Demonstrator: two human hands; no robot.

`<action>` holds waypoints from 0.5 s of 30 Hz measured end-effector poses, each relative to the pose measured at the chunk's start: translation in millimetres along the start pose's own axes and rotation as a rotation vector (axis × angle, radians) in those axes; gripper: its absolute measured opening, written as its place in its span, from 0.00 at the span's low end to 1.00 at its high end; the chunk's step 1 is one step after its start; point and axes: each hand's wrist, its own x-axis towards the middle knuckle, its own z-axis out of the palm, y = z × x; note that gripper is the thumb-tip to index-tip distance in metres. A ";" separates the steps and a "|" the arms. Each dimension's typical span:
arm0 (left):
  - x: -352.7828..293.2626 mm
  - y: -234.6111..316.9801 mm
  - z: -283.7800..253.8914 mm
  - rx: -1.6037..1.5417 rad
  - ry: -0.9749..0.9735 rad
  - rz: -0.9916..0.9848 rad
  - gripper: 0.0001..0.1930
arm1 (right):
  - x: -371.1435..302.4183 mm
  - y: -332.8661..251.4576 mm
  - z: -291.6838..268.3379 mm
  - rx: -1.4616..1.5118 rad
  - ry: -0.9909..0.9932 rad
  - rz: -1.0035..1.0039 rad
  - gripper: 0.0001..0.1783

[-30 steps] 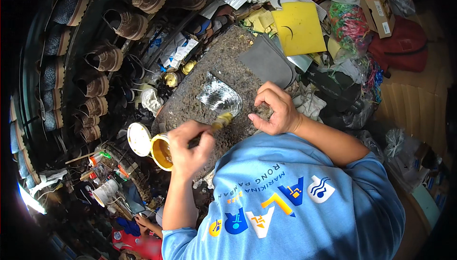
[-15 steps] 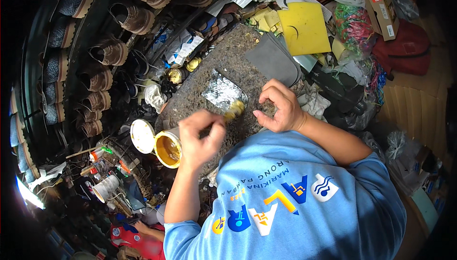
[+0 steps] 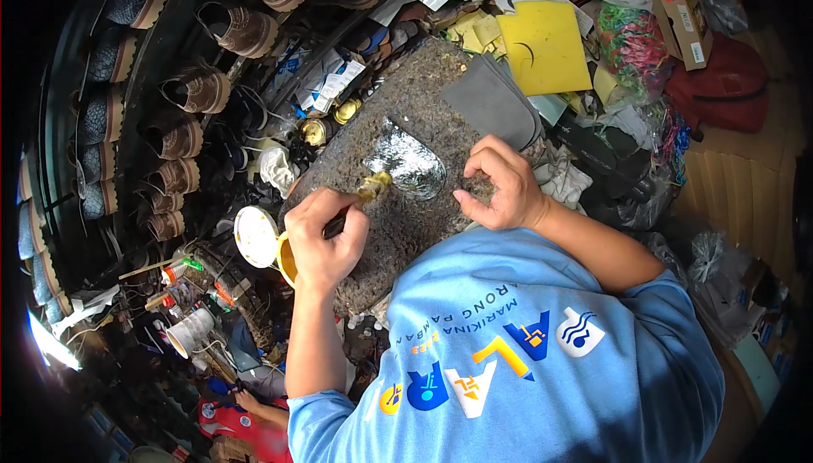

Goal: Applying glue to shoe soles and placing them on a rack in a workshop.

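Observation:
My left hand (image 3: 326,234) is closed around the handle of a glue brush (image 3: 373,187), whose bristle end is coated yellow. The brush hovers just left of a dark, round-ended flat piece (image 3: 411,166) that shines wetly and lies on the rough, crusted work board (image 3: 373,268). On the piece's right side, my right hand (image 3: 508,183) has its thumb and curled fingers apart, with nothing seen between them. A glue tub (image 3: 286,261) with yellow glue on its rim is partly hidden behind my left hand. Its white lid (image 3: 255,237) hangs open beside it.
Grey sheet pieces (image 3: 491,103) lie stacked at the board's far right, with a yellow sheet (image 3: 544,48) beyond. Racks of brown shoes (image 3: 237,27) rise at the left. A cardboard box (image 3: 675,10) stands at far right. Another person's red garment (image 3: 241,429) shows at lower left.
My left hand has drawn the brush leftward, off the shiny piece and nearer the tub, covering more of it. The shiny piece appears slightly turned. My right hand has barely moved.

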 end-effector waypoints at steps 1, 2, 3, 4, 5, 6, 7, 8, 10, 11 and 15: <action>-1.2 1.0 5.1 0.006 0.048 -0.012 0.04 | 0.9 -0.5 0.1 -0.014 -0.008 0.011 0.16; -5.9 0.6 12.1 0.022 0.075 -0.027 0.03 | 1.1 -0.6 0.8 -0.010 -0.012 0.008 0.16; -10.0 3.4 19.1 0.041 0.103 -0.042 0.03 | 2.1 -0.9 1.1 -0.018 -0.015 0.007 0.17; -14.9 11.6 24.6 0.036 0.101 -0.079 0.02 | 2.9 -0.5 2.0 -0.028 -0.016 0.009 0.19; -20.0 23.3 27.3 -0.043 0.073 -0.128 0.02 | 5.1 -2.0 3.1 -0.026 -0.019 0.006 0.19; -25.6 29.1 29.4 -0.099 0.032 -0.100 0.02 | 7.1 -5.4 3.8 -0.053 -0.028 0.036 0.22; -28.8 32.2 29.7 -0.156 -0.009 -0.071 0.02 | 8.6 -7.8 4.8 -0.080 -0.037 0.066 0.25; -29.0 34.1 27.3 -0.176 -0.010 -0.059 0.03 | 9.7 -8.7 5.9 -0.078 -0.044 0.062 0.25; -24.8 26.1 20.4 -0.182 -0.025 -0.082 0.03 | 12.1 -11.4 7.3 -0.199 -0.127 0.133 0.30; -19.8 20.9 17.4 -0.188 -0.048 -0.100 0.04 | 12.4 -12.6 7.2 -0.199 -0.133 0.127 0.30; 2.2 -16.5 21.1 -0.192 0.205 -0.279 0.05 | 21.1 -19.6 11.8 -0.354 -0.314 0.199 0.36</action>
